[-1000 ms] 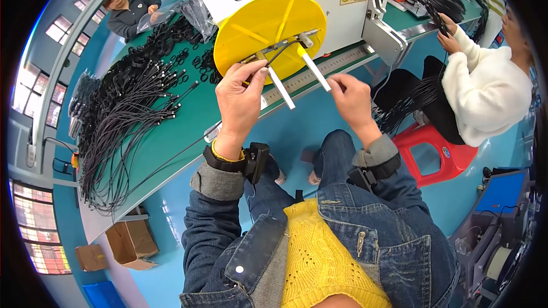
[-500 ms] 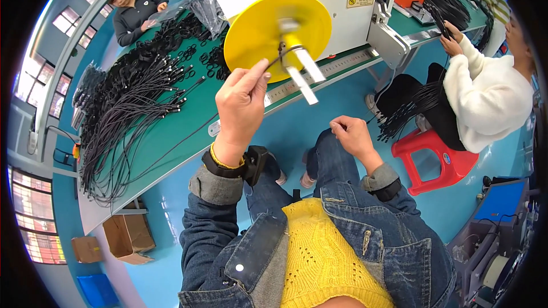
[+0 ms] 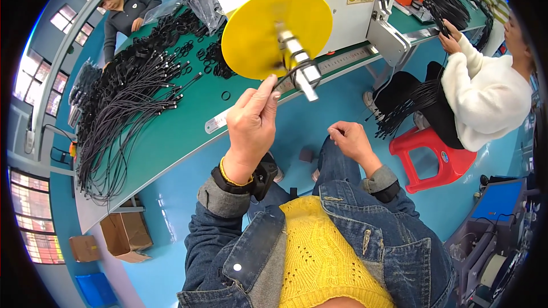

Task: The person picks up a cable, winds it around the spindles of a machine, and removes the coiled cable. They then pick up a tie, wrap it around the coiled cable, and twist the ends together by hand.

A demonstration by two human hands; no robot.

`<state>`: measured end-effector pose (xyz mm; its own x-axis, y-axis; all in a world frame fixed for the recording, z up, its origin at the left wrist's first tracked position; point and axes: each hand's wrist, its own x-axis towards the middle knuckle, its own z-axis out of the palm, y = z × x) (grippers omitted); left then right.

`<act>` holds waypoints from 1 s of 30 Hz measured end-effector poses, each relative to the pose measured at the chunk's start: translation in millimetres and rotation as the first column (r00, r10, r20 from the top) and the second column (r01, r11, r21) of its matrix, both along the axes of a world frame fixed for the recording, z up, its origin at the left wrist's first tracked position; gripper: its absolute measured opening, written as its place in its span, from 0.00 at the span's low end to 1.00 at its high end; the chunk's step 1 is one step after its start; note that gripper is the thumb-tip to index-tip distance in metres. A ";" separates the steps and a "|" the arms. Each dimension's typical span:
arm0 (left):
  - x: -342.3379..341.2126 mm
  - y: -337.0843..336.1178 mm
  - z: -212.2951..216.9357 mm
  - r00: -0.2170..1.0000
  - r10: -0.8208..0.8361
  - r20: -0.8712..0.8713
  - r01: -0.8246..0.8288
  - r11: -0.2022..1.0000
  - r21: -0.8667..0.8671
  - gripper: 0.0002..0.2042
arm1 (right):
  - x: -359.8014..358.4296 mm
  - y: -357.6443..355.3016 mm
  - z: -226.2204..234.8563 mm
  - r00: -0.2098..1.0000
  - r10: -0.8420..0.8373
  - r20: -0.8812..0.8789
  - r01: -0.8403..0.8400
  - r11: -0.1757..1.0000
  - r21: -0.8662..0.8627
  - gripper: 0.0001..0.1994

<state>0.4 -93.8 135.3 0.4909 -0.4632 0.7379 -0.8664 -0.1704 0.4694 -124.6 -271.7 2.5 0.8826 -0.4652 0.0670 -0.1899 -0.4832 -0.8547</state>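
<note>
My left hand pinches a black cable between thumb and fingertips, just below the yellow disc of a white winding machine. The cable wraps around the metal winding prongs that stick out from the disc's centre. Motion blurs the hub and part of the disc. Over my thigh, my right hand is closed with its fingers curled; what they hold, if anything, is hidden. Many black cables with metal plug ends lie heaped on the green table at left.
A steel ruler lies at the table edge beside a small black ring. One person stands across the table; another sits at right on a red stool, handling black cables. Cardboard boxes stand below left.
The prongs have turned, and the cable now loops around them. My left hand has shifted slightly right and nearer. The trailing cable end has left the table. My right hand stays nearly still.
</note>
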 end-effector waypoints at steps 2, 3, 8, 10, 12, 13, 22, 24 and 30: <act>-2.0 -3.1 -5.1 1.000 -0.008 -0.015 0.008 1.000 0.009 0.13 | -0.1 1.4 3.4 1.000 0.003 -0.015 -0.002 1.000 0.028 0.09; -3.8 -7.1 -8.5 1.000 -0.020 -0.001 0.020 0.999 -0.028 0.13 | 0.6 2.0 7.0 1.000 0.005 -0.016 -0.004 1.000 0.029 0.09; -2.5 -24.6 0.6 0.986 -0.015 0.164 0.020 0.999 -0.025 0.14 | 10.9 -1.1 39.9 0.983 -0.037 0.178 0.027 0.998 0.060 0.08; -2.7 -31.5 8.3 0.973 -0.009 0.233 0.006 1.000 0.013 0.14 | 15.4 1.6 69.8 0.954 -0.057 0.294 0.040 0.997 0.062 0.08; -4.2 -40.5 13.5 0.947 0.019 0.322 -0.043 0.997 0.069 0.14 | 19.5 4.6 101.0 0.887 -0.030 0.461 0.005 0.998 0.056 0.07; -5.8 -43.7 16.9 0.928 0.032 0.372 -0.072 0.993 0.093 0.14 | 23.4 4.2 109.0 0.882 -0.034 0.471 0.008 0.998 0.058 0.07; -22.4 -37.3 30.6 0.897 0.127 0.424 -0.219 0.960 0.176 0.17 | 38.4 -3.8 113.9 0.921 0.034 0.389 -0.054 0.998 0.039 0.14; -24.2 -34.7 36.9 0.973 0.166 0.158 -0.205 0.939 0.275 0.21 | 43.2 -11.1 112.2 0.929 0.048 0.367 -0.100 0.987 0.124 0.22; 8.6 -24.1 31.8 0.988 0.051 0.149 -0.112 0.892 0.438 0.28 | 67.7 -38.2 118.5 0.869 0.204 0.451 -0.201 0.978 -0.055 0.43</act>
